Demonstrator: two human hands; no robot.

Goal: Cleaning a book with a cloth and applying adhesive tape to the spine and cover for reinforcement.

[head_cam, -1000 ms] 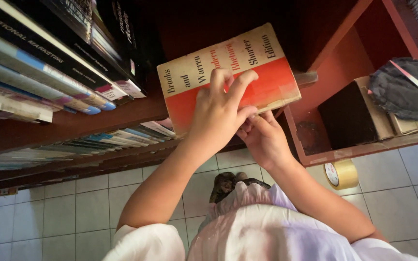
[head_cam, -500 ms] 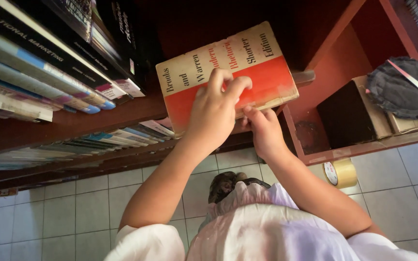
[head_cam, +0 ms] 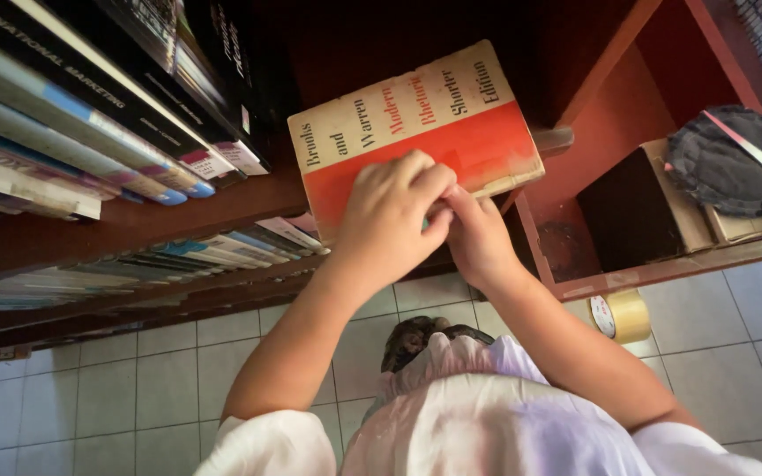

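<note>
Holding a cream-and-red hardback book (head_cam: pixel 416 132) against the dark wooden shelf (head_cam: pixel 134 225), left hand (head_cam: pixel 390 220) and right hand (head_cam: pixel 478 238) both grip its lower edge; looks only partway shelved.

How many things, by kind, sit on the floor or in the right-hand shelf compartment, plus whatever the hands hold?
Book held, red and cream, by left hand and right hand: 1
Tape roll on floor: 1
Dark box: 1
Dark cloth: 1
Total: 4

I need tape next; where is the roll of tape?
In the head view the tape roll lies on the tiled floor at lower right, just below the shelf's bottom board, right of the right hand.
</note>
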